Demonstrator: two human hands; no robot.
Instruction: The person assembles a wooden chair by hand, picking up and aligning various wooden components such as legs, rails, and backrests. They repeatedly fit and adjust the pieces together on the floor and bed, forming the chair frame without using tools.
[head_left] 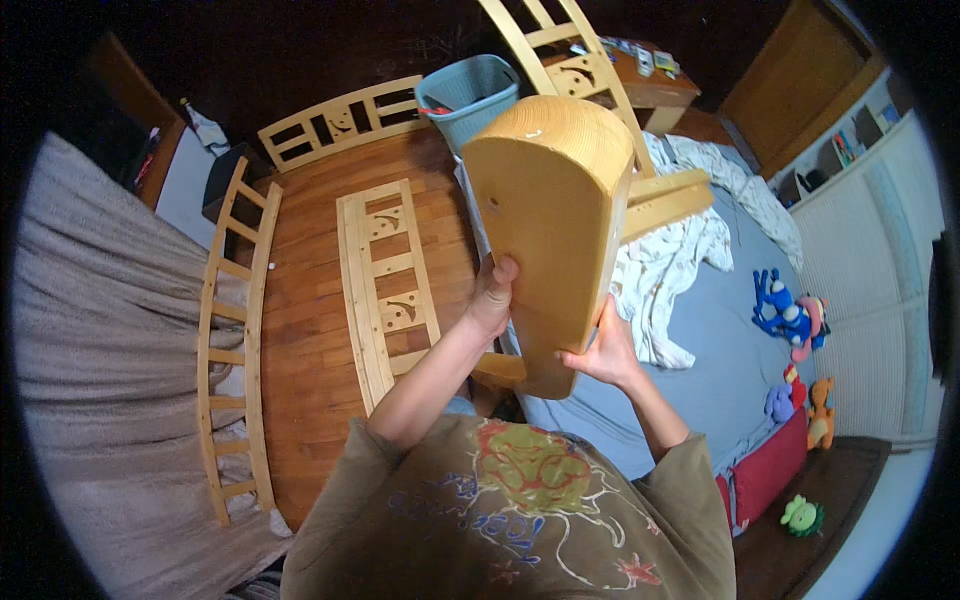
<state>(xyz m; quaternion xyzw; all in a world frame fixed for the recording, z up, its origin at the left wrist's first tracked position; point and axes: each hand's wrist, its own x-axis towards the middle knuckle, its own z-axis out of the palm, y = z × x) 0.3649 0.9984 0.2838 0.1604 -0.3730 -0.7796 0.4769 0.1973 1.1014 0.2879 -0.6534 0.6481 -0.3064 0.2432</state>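
Note:
Held up in front of my chest is a thick pine bed part (545, 250), a wide board with a rounded top end and a small hole in its face. My left hand (492, 296) is closed on its left edge, the thumb lying on the broad face. Lower on the opposite edge, my right hand (608, 348) grips it with the thumb across the face. The fingers behind the wood are hidden. Beyond the part, pale wooden beams (670, 202) jut out over the bed (680, 400); the part hides where they begin.
Wooden ladder frame (228, 350) stands by the grey curtain (110, 330). A cut-out panel (385, 270) lies on the floor, another (340, 122) leans at the back. A blue-grey bin (470, 95) stands behind. Rumpled white bedding (660, 290) and plush toys (790, 312) cover parts of the bed.

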